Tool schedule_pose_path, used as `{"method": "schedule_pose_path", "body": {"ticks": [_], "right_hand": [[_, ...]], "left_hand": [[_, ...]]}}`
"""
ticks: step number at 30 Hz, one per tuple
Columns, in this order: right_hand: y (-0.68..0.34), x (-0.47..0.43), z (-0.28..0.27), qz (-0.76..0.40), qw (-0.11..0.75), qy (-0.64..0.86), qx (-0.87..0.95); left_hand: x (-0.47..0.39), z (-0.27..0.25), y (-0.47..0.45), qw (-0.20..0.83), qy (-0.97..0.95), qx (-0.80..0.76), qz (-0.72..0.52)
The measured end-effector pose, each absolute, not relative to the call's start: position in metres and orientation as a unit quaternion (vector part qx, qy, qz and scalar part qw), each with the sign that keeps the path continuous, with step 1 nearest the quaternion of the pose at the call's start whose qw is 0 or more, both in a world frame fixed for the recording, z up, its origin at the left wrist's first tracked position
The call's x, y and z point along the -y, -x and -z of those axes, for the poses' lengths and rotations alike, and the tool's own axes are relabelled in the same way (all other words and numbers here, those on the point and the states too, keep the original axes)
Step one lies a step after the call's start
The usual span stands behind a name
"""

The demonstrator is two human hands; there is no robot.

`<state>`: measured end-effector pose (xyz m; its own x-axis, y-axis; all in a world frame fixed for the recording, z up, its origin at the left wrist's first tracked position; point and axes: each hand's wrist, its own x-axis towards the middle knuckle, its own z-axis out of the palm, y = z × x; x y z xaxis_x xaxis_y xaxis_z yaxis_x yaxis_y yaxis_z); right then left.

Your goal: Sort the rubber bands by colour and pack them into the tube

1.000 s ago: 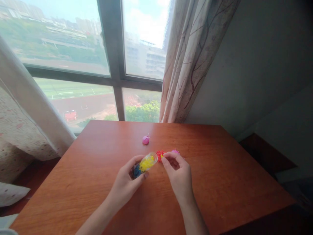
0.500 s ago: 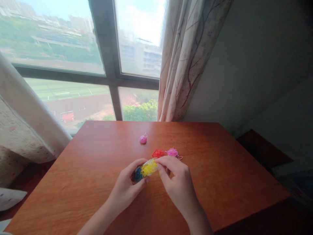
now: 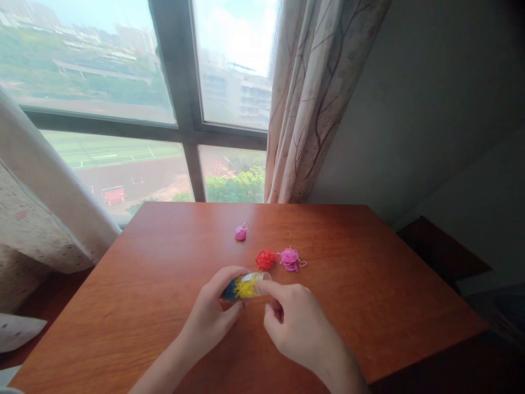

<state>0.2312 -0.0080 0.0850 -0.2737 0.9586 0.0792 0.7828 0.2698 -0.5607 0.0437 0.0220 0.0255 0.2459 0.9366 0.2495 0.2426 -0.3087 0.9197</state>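
A clear tube-shaped jar lies tilted on its side in my left hand, whose fingers and thumb wrap round its left end. Through its wall I see yellow rubber bands and dark blue bands. At the jar's right end, my right hand has its index finger stretched out at the mouth, with the tip seeming to reach inside. Its thumb stands apart below and the other fingers are curled. Just beyond the jar are a red pile of small bands and a pink pile of bands.
A small pink round object with a loop on top sits farther back on the brown wooden table. Behind the table are a window and a patterned curtain. A wall stands to the right.
My right hand has moved slightly down and right, changing from a pinch at the jar's end to a pointing index finger. The jar has tipped nearer to level.
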Motion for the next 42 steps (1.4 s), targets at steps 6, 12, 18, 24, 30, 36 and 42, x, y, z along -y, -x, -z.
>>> {"method": "schedule_pose_path", "body": {"ticks": [6, 12, 18, 24, 30, 36, 42], "right_hand": [[-0.229, 0.009, -0.085, -0.229, 0.099, 0.587, 0.77], [-0.235, 0.013, -0.096, -0.255, 0.129, 0.587, 0.758], [-0.24, 0.016, -0.101, -0.273, 0.185, 0.568, 0.754], [-0.235, 0.016, -0.09, -0.302, 0.161, 0.55, 0.762], [-0.235, 0.016, -0.09, -0.309, 0.164, 0.553, 0.756], [-0.24, 0.015, -0.102, -0.326, 0.2, 0.536, 0.753], [-0.239, 0.015, -0.1, -0.314, 0.193, 0.535, 0.76]], "left_hand": [[-0.022, -0.026, -0.045, 0.349, -0.737, -0.393, -0.425], [-0.024, -0.024, -0.045, 0.356, -0.726, -0.409, -0.422], [-0.023, -0.02, -0.043, 0.373, -0.713, -0.434, -0.405], [-0.02, -0.023, -0.045, 0.39, -0.729, -0.406, -0.39], [-0.021, -0.023, -0.044, 0.394, -0.735, -0.398, -0.383], [-0.023, -0.021, -0.044, 0.393, -0.721, -0.416, -0.39], [-0.022, -0.022, -0.044, 0.404, -0.716, -0.416, -0.389]]}}
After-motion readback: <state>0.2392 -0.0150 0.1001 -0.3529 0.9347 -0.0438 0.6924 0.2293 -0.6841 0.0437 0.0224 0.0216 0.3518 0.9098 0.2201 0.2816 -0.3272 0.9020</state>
